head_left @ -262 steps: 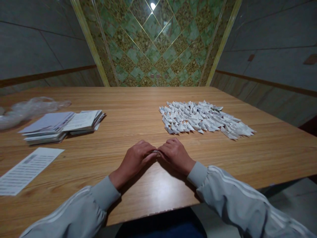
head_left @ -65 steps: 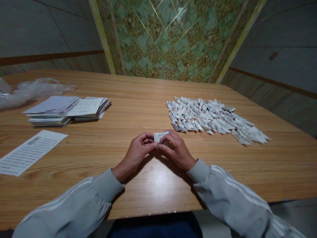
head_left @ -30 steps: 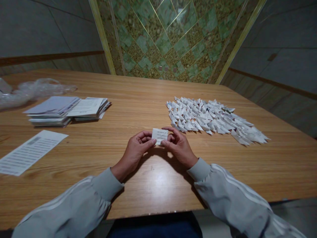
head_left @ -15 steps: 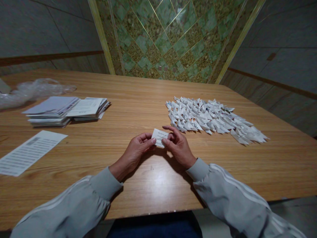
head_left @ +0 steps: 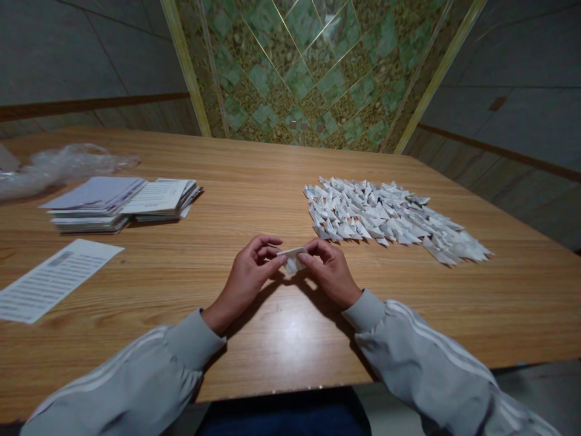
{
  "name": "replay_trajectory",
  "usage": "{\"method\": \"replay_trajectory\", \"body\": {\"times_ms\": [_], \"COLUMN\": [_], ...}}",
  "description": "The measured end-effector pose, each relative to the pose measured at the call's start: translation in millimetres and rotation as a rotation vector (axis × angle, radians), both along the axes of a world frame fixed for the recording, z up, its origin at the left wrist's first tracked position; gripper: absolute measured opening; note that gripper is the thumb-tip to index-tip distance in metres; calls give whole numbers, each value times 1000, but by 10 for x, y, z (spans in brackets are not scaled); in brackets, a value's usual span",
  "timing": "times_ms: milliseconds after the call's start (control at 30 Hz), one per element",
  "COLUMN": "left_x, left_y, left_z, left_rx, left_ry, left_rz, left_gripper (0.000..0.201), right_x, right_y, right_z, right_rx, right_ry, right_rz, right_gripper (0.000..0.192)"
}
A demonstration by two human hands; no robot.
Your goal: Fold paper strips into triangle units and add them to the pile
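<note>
Pinching a half-folded paper slip (head_left: 292, 257) between left hand (head_left: 247, 275) and right hand (head_left: 330, 272); folded pile (head_left: 390, 218) beyond my fingers, unfolded stacks (head_left: 120, 203) remain.

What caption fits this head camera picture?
Both hands, left hand and right hand, pinch a small paper slip above the wooden table.

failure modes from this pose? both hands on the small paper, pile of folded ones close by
1. The small paper piece is pinched only at its ends between the left hand and right hand, above the table; a slip could skew the fold or drop it.
2. The pile of folded pieces lies just beyond the right hand; a careless reach could scatter it.
3. Dim light may hide edge misalignment.
</note>
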State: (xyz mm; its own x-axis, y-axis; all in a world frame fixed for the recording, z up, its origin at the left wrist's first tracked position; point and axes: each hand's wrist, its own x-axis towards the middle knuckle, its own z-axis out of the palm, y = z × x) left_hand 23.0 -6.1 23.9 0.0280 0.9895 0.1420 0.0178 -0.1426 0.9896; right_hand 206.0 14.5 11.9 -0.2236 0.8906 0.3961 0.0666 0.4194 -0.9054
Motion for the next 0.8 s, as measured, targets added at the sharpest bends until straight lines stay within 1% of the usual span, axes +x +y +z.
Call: {"method": "replay_trajectory", "body": {"times_ms": [100, 167, 200, 267, 333, 367, 400, 467, 567, 700, 800], "left_x": [-10, -24, -31, -44, -49, -49, -47, -39, -26, -35, -67], "left_y": [15, 14, 9, -5, -18, -21, -22, -15, 6, 18, 22], "left_z": [-18, -10, 1, 26, 43, 44, 40, 17, -20, -17, 12], "left_rx": [-30, -3, 20, 77, 151, 179, 193, 177, 121, 149, 212], "left_ry": [0, 28, 49, 110, 202, 238, 251, 215, 139, 181, 240], "left_rz": [-18, 3, 18, 32, 16, -2, -19, -52, -77, -50, -21], "left_gripper": [21, 20, 19, 16, 14, 15, 15, 12, 12, 11, 10], "right_x": [-18, -16, -10, 6, 21, 26, 29, 29, 19, -2, 5], "right_y": [6, 7, 7, 2, -2, -4, -5, -3, 9, 28, 30], "right_z": [-42, -39, -25, 20, 67, 83, 93, 92, 52, -4, -2], "right_rx": [-125, -116, -69, 75, 193, 220, 227, 194, 96, 10, 35], "right_ry": [120, 100, 55, -71, -184, -216, -231, -207, -78, 49, 26], "right_rz": [66, 75, 53, -17, -57, -58, -53, -49, -56, -22, -16], "right_gripper": [19, 18, 15, 14, 9, 5, 7, 13, 13, 14, 14]}}
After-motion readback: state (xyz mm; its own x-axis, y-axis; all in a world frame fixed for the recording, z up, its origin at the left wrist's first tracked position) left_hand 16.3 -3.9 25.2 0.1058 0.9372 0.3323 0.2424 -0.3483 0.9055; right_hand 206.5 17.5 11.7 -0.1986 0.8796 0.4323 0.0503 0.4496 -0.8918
